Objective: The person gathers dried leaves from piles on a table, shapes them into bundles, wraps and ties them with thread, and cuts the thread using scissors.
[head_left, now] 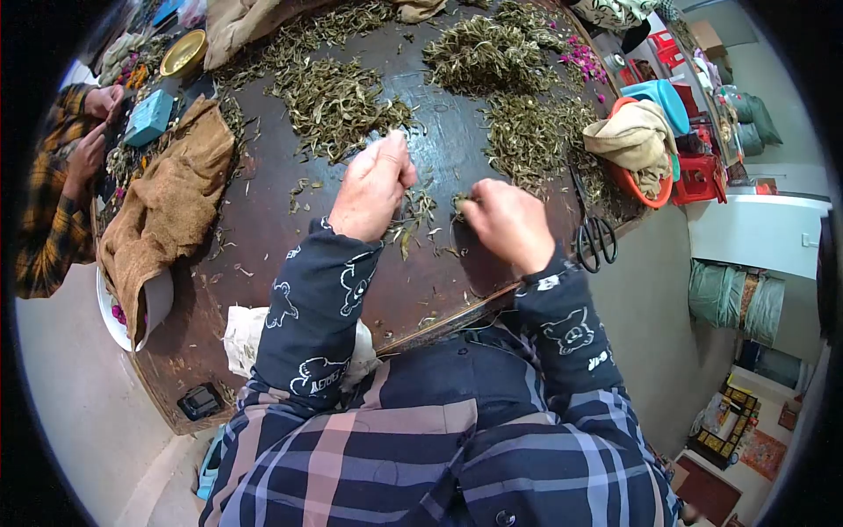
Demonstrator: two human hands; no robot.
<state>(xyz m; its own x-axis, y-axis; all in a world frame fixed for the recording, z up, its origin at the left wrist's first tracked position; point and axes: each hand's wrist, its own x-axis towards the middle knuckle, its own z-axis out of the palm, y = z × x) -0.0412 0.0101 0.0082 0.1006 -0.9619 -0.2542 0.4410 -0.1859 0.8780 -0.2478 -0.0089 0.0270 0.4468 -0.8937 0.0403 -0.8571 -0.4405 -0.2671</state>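
My left hand (378, 186) is closed above the dark wooden table (272, 255), fingers curled together; what they hold, if anything, is hidden. My right hand (511, 221) is closed too, with a bit of dried greenish leaf showing by the thumb. Between and below both hands lie scattered dried leaves (420, 209). Just beyond my left hand spreads a pile of dried leaves (338, 105). Another leaf pile (536, 140) lies past my right hand. Black-handled scissors (595, 242) rest at the table edge, right of my right hand.
A brown cloth (176, 198) drapes over a white basin (158, 303) at left. An orange basin (639, 189) with a beige cloth (641, 140) stands at right. Another person's hands (92, 140) are at far left, near a blue box (149, 118). Pink petals (581, 60) lie at the back.
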